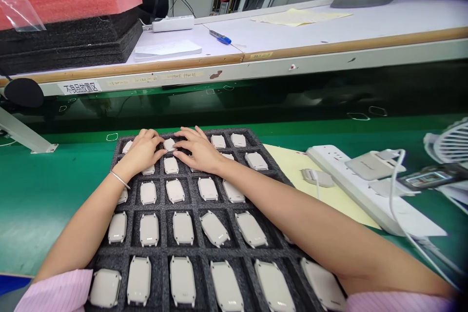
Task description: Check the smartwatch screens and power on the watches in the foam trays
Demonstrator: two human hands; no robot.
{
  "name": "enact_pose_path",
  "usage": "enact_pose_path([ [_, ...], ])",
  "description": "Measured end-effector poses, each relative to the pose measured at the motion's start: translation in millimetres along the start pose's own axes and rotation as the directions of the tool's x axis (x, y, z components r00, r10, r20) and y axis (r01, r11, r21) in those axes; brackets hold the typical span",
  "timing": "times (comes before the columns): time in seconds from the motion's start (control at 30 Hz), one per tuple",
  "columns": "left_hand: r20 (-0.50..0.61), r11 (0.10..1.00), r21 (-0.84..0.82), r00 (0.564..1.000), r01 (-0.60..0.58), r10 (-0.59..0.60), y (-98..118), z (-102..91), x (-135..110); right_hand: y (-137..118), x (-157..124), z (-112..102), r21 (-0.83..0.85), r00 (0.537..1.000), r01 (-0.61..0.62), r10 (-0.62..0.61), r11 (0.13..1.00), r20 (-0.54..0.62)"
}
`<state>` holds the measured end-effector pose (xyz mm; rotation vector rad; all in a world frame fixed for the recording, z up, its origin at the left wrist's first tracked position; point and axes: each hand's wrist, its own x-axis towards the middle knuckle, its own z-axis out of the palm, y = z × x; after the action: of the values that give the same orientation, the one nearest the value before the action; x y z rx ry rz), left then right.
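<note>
A black foam tray divided into compartments lies before me, filled with rows of pale grey watch cases that have lugs at their corners. In the far row, my left hand has its thumb and fingertips at the left side of one small watch case. Opposite it, my right hand meets the right side of the same watch case with thumb and fingers, its other fingers stretched out beyond. That case sits in or just above its compartment; I cannot tell which. My forearms cover some neighbouring cases.
Right of the tray, a white power strip with plugged-in adapters and cables lies by yellow paper and a white fan. A raised shelf behind holds stacked foam and a blue pen. A metal post stands left.
</note>
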<state>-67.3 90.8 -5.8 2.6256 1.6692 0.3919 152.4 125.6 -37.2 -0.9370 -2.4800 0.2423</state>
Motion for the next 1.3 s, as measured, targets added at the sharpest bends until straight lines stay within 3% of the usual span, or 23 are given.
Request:
enact_pose_path([
  [0.13, 0.003, 1.0, -0.018, 1.0, -0.019, 0.019, -3.2, -0.9, -0.4, -5.2, 0.7, -1.7, -0.093, 0.997, -0.074, 0.072, 0.993, -0.032],
  [0.27, 0.026, 0.997, -0.028, 0.997, -0.069, 0.069, -3.9, -3.0, -0.4, -5.0, 1.4, -1.0, -0.071, 0.997, -0.059, 0.061, 0.996, 0.036],
  [0.47, 0.035, 0.997, -0.057, 0.997, -0.06, 0.062, -3.1, -2.9, -1.7, 0.1, 0.9, 0.7, -0.018, 0.998, -0.065, 0.065, 0.998, 0.011],
  [0.7, -0.037, 0.989, -0.146, 0.999, -0.015, 0.01, -7.1, 0.2, -1.3, -1.4, -1.0, -3.9, 0.071, 0.997, 0.066, -0.068, 0.995, 0.022],
  [0.87, -0.034, 0.994, -0.11, 0.999, 0.017, -0.021, -9.3, 0.7, -1.6, -3.6, -0.2, -3.1, 0.006, 0.995, -0.086, 0.086, 0.996, -0.055],
  [1.03, -0.006, 0.997, -0.058, 0.999, -0.045, 0.045, -7.7, -1.9, -2.7, -3.5, 0.8, -2.4, -0.058, 0.992, -0.113, 0.116, 0.992, 0.046],
  [1.23, 0.06, 0.997, -0.029, 0.996, -0.071, 0.073, -3.8, 1.1, -3.2, 0.4, 3.4, -1.3, 0.009, 0.983, -0.162, 0.16, 0.987, 0.094],
  [1.3, 0.031, 0.998, -0.03, 0.998, -0.059, 0.06, -2.6, 1.1, -2.7, -1.5, 4.1, -0.3, -0.009, 0.98, -0.186, 0.186, 0.983, 0.077],
])
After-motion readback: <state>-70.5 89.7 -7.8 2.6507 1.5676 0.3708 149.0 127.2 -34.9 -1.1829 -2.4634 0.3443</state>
